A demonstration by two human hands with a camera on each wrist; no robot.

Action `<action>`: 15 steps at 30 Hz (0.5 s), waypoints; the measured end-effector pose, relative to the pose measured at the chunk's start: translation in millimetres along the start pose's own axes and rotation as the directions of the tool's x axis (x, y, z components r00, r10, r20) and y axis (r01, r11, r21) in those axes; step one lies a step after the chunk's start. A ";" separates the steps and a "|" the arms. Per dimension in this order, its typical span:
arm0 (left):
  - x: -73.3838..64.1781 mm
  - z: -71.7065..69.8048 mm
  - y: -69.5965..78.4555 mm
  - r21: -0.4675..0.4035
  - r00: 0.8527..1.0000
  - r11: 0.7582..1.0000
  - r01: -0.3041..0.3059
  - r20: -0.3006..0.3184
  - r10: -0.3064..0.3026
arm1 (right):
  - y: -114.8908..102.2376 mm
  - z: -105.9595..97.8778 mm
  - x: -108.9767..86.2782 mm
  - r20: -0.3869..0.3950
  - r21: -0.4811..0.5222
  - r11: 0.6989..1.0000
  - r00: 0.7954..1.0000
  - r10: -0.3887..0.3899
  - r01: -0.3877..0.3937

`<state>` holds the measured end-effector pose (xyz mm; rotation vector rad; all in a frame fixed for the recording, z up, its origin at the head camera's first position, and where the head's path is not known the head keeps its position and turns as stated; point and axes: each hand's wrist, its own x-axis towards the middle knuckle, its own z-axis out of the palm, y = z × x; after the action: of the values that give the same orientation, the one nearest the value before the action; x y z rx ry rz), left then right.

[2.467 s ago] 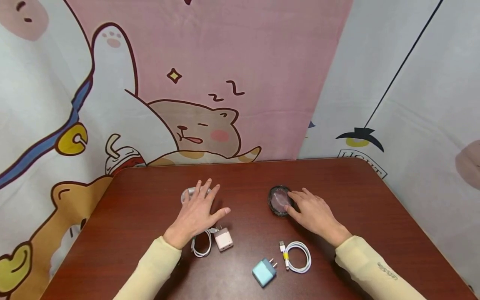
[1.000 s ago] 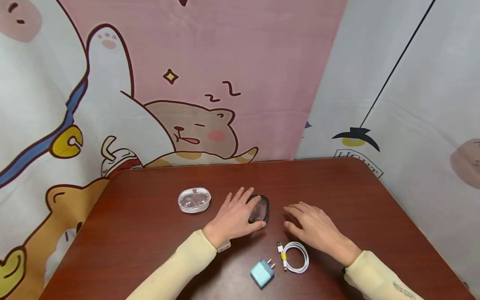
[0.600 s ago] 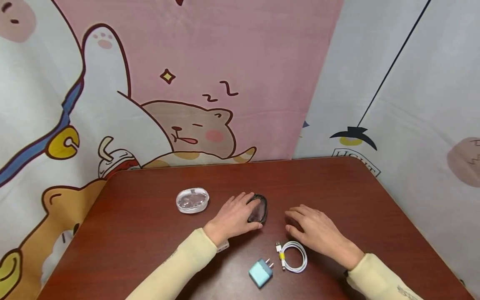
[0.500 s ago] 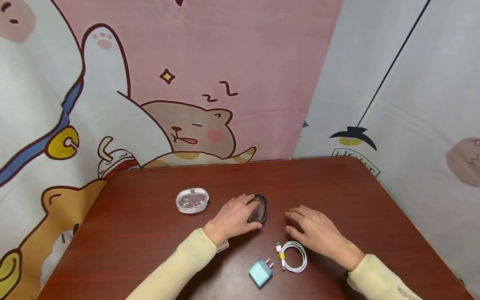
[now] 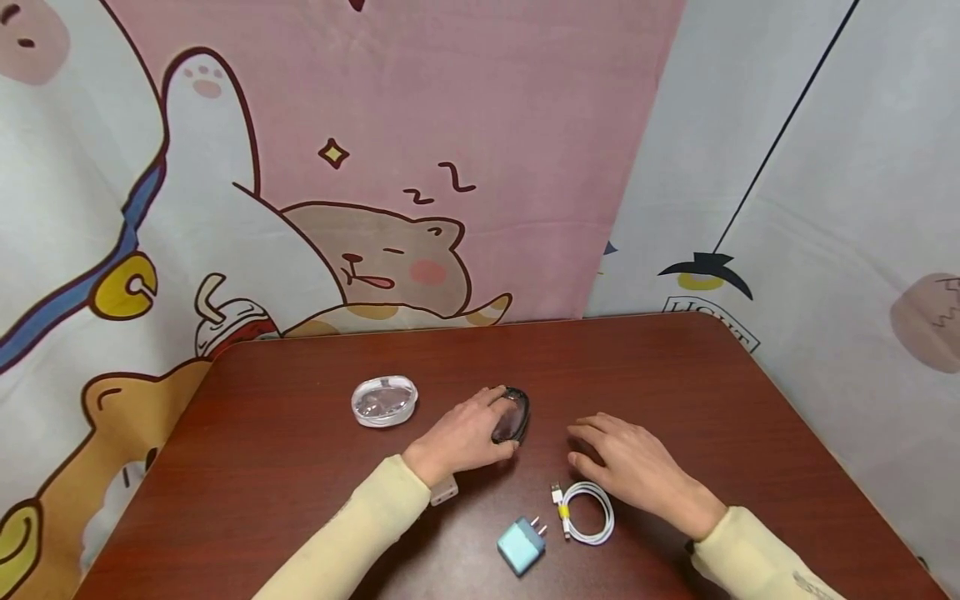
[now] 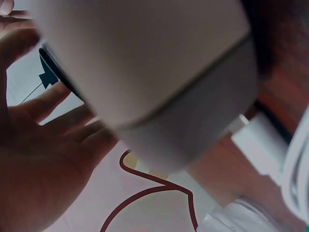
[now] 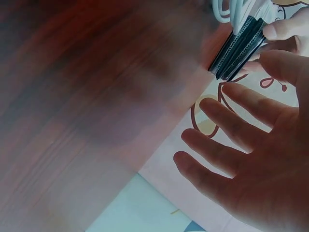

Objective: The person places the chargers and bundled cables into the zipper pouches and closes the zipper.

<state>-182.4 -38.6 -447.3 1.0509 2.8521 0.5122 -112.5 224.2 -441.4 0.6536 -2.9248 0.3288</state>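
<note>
My left hand grips a small round black-rimmed zip pouch with a see-through top, thumb on the near edge and fingers at the far one. In the right wrist view the zipped side of the black pouch shows between that hand's thumb and fingers. Nothing is in my right hand, its fingers loosely bent; it hovers over the table right of the pouch, behind a coiled white cable. A pale pink charger lies under the left wrist, partly hidden, and looms large in the left wrist view.
A white-rimmed clear pouch lies at the left rear of the brown table. A light blue plug charger sits near the front, left of the white cable. A cartoon-printed curtain hangs behind the table.
My left hand has gone from the white pouch to the black one and taken hold of it. The black pouch has shifted left and now tilts slightly. My right hand has let it go.
</note>
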 end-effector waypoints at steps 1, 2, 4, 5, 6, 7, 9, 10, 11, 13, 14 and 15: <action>0.7 0.7 0.0 -0.005 1.000 1.000 0.010 -0.005 -0.010 | -0.5 0.6 1.3 0.001 0.002 1.000 1.000 -0.003 0.003; 1.2 1.0 0.5 -0.010 1.000 1.000 0.019 -0.013 -0.020 | -1.1 1.3 2.5 0.000 0.004 1.000 1.000 -0.005 0.005; 2.7 1.7 0.8 -0.021 0.999 0.999 0.039 -0.031 -0.040 | -2.1 3.1 4.8 -0.002 0.004 1.000 1.000 -0.012 0.012; 3.1 1.8 0.8 -0.028 0.998 0.999 0.046 -0.045 -0.047 | -2.5 3.7 5.7 -0.006 0.004 1.000 1.000 -0.018 0.018; 3.3 1.7 0.7 -0.036 0.997 0.998 0.053 -0.057 -0.055 | -2.9 4.3 6.6 -0.011 0.001 1.000 1.000 -0.026 0.026; 3.6 1.5 0.4 -0.044 0.996 0.997 0.060 -0.067 -0.063 | -3.2 5.0 7.5 -0.016 0.000 1.000 0.999 -0.030 0.031; 4.1 0.6 -0.8 -0.057 0.993 0.995 0.079 -0.078 -0.083 | -3.4 6.2 9.3 -0.019 0.002 0.999 0.999 -0.034 0.034; 3.9 -0.1 -1.4 -0.070 0.992 0.994 0.087 -0.082 -0.093 | -3.7 6.5 10.2 -0.021 0.004 0.999 0.999 -0.034 0.034; 3.7 -0.9 -2.3 -0.089 0.991 0.991 0.097 -0.084 -0.104 | -3.9 6.8 11.1 -0.022 0.007 0.999 0.999 -0.032 0.032; 2.9 -3.0 -3.9 -0.140 0.988 0.984 0.110 -0.091 -0.123 | -4.3 7.3 12.9 -0.029 0.012 1.000 0.999 -0.026 0.027; 2.4 -3.9 -4.7 -0.173 0.986 0.978 0.116 -0.096 -0.134 | -4.6 7.6 14.1 -0.034 0.015 1.000 0.999 -0.023 0.024; 1.7 -4.9 -5.3 -0.208 0.984 0.971 0.119 -0.103 -0.143 | -5.0 7.7 15.2 -0.039 0.019 1.000 0.999 -0.020 0.020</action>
<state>-187.8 -42.7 -444.4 0.8186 2.8655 0.8561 -124.6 211.8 -445.4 0.6709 -2.8797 0.3639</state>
